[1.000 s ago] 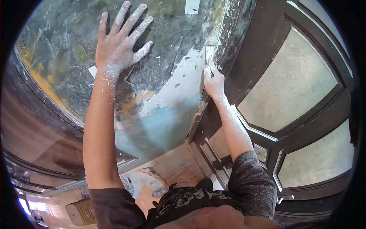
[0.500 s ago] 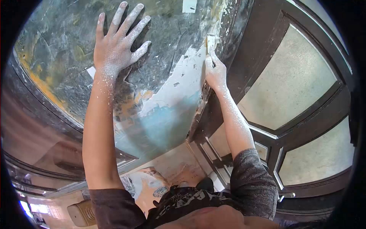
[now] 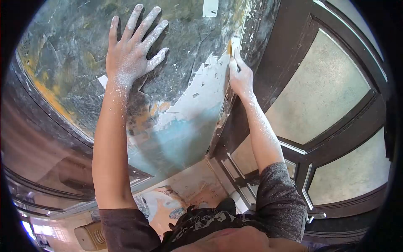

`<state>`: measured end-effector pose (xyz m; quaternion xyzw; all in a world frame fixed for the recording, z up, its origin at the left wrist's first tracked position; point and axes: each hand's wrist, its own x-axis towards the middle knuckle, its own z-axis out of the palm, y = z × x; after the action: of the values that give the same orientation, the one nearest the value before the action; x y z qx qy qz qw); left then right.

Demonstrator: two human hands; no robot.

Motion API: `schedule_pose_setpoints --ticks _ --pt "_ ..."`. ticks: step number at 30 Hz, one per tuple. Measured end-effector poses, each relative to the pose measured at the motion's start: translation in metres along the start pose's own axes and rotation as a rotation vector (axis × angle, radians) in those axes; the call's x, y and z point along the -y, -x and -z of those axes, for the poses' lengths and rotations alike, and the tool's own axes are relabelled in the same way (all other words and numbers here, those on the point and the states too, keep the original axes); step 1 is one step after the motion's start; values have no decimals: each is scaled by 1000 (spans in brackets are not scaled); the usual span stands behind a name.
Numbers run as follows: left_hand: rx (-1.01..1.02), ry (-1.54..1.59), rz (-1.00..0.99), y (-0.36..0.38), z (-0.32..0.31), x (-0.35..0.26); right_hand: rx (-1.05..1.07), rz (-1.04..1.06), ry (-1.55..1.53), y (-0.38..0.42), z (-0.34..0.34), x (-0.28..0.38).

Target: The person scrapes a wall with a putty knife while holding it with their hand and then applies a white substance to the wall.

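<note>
My left hand lies flat with its fingers spread on a dark, mottled wall. White dust coats its fingers and wrist. My right hand, also dusty, grips a small flat scraper, pale with a yellowish edge, held against the wall's right border. Fingers hide part of the scraper. Left of and below that hand is a patch of exposed white wall, with ragged edges and dark flecks, fading to pale blue lower down.
To the right stands a dark panelled door with frosted panes and a handle. Dark glossy panelling curves along the left. A tan plastic object is at lower left. Debris lies on the floor.
My right hand has shifted slightly right and down along the border, and the scraper is turned more edge-on. My left hand keeps its place on the wall; the view has shifted slightly.
</note>
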<state>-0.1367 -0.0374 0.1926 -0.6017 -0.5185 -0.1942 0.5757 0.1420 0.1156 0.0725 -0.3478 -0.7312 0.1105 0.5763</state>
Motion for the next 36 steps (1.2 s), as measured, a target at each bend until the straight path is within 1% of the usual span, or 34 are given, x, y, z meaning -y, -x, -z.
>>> schedule_pose_setpoints --ticks 1,2,3,6,9,11,12,15,17,18,20,22,24,26,29,30,32,35,36 --pt "-3 10 -1 0 0 0 -13 -1 -53 -8 2 4" --pt "-1 23 1 1 1 -2 2 -16 -23 -16 3 4" --pt "65 -15 35 3 2 -3 -3 -9 -31 -15 1 5" --pt "85 -14 43 3 1 -3 -15 38 -50 1 -6 -1" --pt "95 -23 46 2 3 -4 -9 -5 -47 10 -11 -5" --pt "89 -14 47 2 2 -2 -25 -14 -62 4 -12 -6" --pt "87 -1 44 3 1 -2 4 -55 -81 -5 -5 3" --pt "30 -1 17 2 -1 -2 -22 -52 -96 -8 -13 -8" --pt "53 -12 23 1 1 -3 -29 0 -83 3 -17 -14" --pt "76 -22 32 1 3 -3 -31 -14 -102 8 -18 -13" --pt "65 -15 33 1 2 -2 -27 25 -78 0 -17 -18" --pt "60 1 24 2 1 -3 -12 8 -58 -17 -8 -3" --pt "73 -9 39 3 1 -3 -66 27 -108 -31 -9 3" --pt "74 -7 39 3 0 -3 -77 25 -112 -24 -15 -4" --pt "74 -6 38 3 1 -2 -1 -46 -78 23 -25 -25" --pt "74 -7 39 3 1 -2 -42 59 -49 35 -31 -39" --pt "86 -19 42 3 2 -3 19 -2 -65 44 -31 -46" --pt "90 -23 35 3 1 -3 -14 -35 -77 21 -25 -30" --pt "77 -19 38 3 1 -3 -5 -72 -193 9 -24 -28"
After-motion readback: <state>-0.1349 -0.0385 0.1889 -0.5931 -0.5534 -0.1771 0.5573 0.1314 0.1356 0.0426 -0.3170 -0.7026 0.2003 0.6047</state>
